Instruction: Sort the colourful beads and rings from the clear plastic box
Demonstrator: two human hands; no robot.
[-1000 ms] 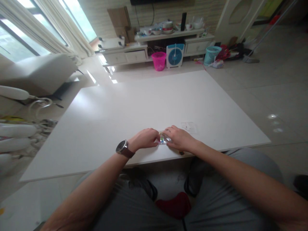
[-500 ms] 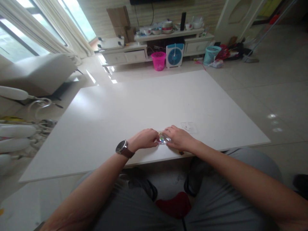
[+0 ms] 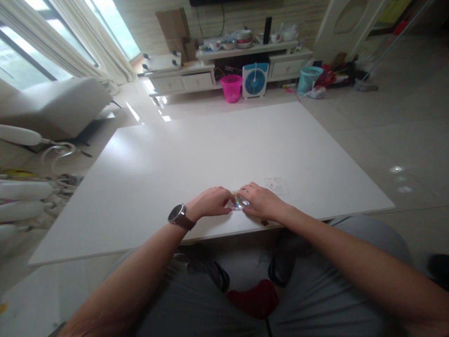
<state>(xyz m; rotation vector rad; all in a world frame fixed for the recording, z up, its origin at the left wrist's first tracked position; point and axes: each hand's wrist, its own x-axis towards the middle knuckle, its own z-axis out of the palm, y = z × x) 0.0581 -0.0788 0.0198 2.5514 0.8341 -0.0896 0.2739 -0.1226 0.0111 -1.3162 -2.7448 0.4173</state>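
A small clear plastic box (image 3: 241,204) rests on the white table (image 3: 196,150) near its front edge, with small coloured pieces inside; their kind is too small to tell. My left hand (image 3: 214,202), with a watch (image 3: 176,214) on the wrist, closes round the box's left side, thumb at the near edge and a finger bent over the pieces. My right hand (image 3: 261,202) grips the right side, thumb near and fingers at the far edge. Behind my right hand lies a flat, clear sheet or lid (image 3: 275,186). A small dark item (image 3: 264,223) shows under my right wrist.
Beyond the table are a pink basket (image 3: 231,88), a blue box fan (image 3: 255,80) and a light-blue basket (image 3: 309,79). A low cabinet (image 3: 196,82) with bowls stands by the wall. White chair parts (image 3: 24,191) are at the left.
A finger of my left hand has moved slightly right, further over the box and its coloured pieces. My right hand and the box stay about where they were.
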